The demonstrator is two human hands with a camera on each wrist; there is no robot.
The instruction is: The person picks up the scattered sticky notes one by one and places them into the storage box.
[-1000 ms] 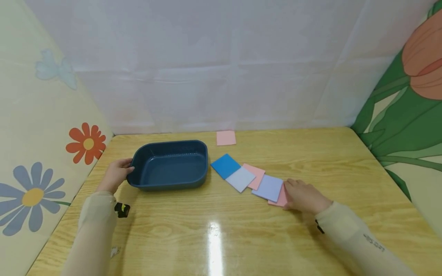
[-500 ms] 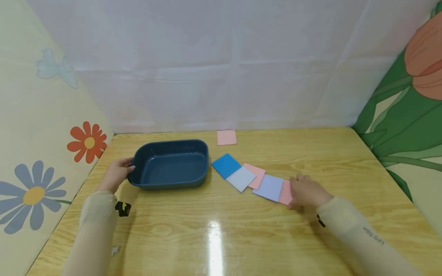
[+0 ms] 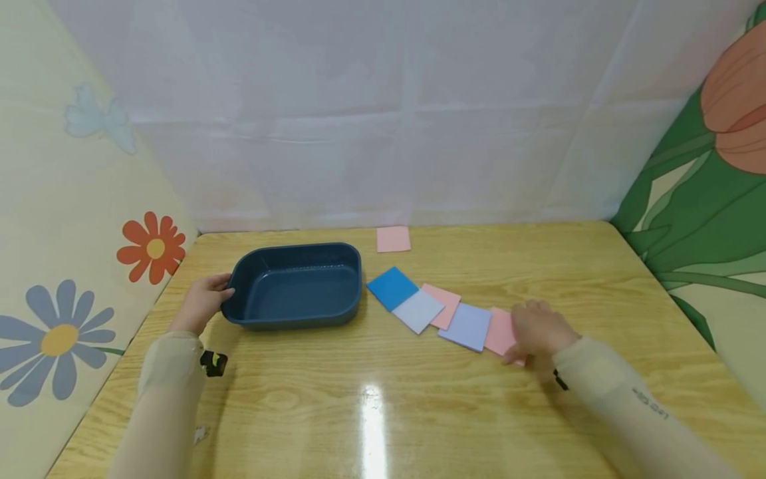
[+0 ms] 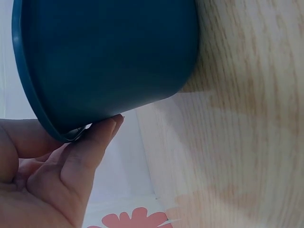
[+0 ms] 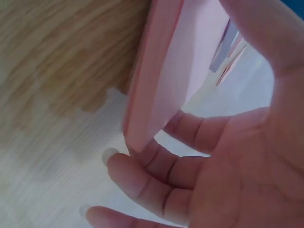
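In the head view, a dark blue rectangular dish stands on the left of the table. My left hand pinches its left rim; in the left wrist view the thumb and a finger lie on either side of the lip. To the right, my right hand grips a pink sticky note pad by its edges. The right wrist view shows that pad's thick side, between the thumb and the fingers. A lavender pad lies against its left edge.
Left of the lavender pad, another pink pad, a pale pad and a bright blue pad run toward the dish. One more pink pad lies by the back edge. A white cloth hangs behind the wood-grain table.
My right hand has shifted right, drawing the pink sticky note pad out from the lavender pad, so more of it shows. The left hand and the dish have stayed in place.
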